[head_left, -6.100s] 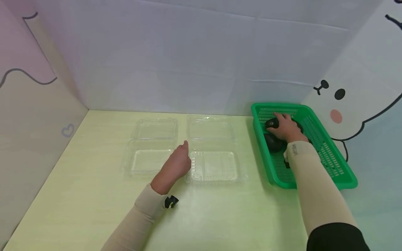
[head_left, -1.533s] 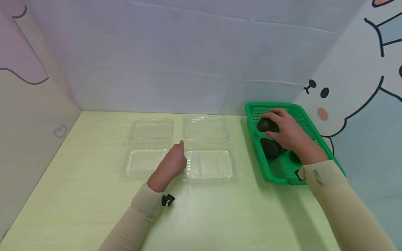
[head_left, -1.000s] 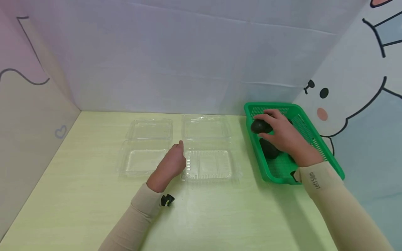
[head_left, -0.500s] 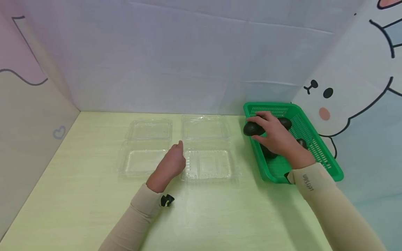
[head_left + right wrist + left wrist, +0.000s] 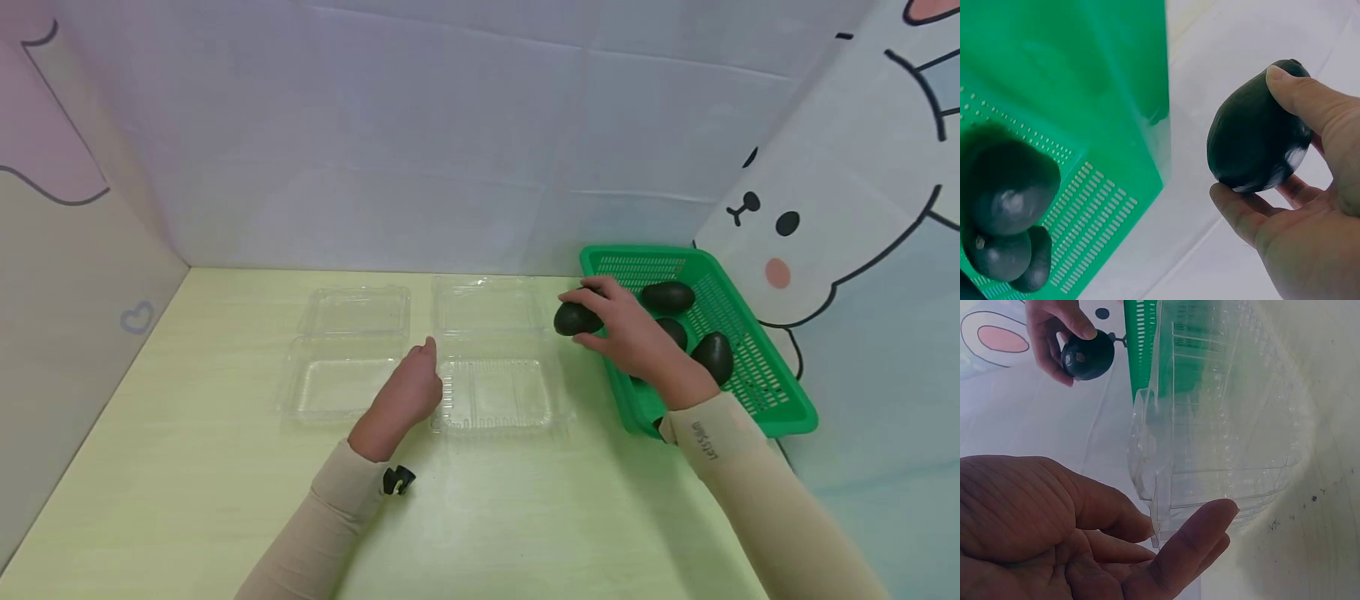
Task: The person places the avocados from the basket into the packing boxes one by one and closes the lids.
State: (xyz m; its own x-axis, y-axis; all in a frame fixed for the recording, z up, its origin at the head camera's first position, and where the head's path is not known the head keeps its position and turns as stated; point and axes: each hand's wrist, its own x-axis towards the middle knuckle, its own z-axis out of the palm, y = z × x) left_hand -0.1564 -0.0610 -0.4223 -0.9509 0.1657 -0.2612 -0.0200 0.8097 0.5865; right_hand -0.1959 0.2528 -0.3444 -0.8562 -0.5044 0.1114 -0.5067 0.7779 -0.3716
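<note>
My right hand (image 5: 633,337) grips a dark avocado (image 5: 576,319) between thumb and fingers, just past the left rim of the green basket (image 5: 626,400). In the right wrist view the avocado (image 5: 1257,134) hangs beside the basket wall, its smooth skin shining. On the table, my left hand (image 5: 405,396) pinches the near left edge of an open clear plastic clamshell box (image 5: 498,396). The left wrist view shows the thumb and fingers (image 5: 1194,540) at either side of the box's rim (image 5: 1155,506).
Several more avocados (image 5: 714,357) lie in the basket, partly behind the right hand. A second open clear clamshell box (image 5: 352,312) stands left of the first, partly covered by the left hand. A pale wall sheet (image 5: 375,167) rises behind the table.
The right hand reached into the basket, lifted an avocado and carried it left over the basket's rim. The avocados left behind show more now. The left hand stays at the box edge.
</note>
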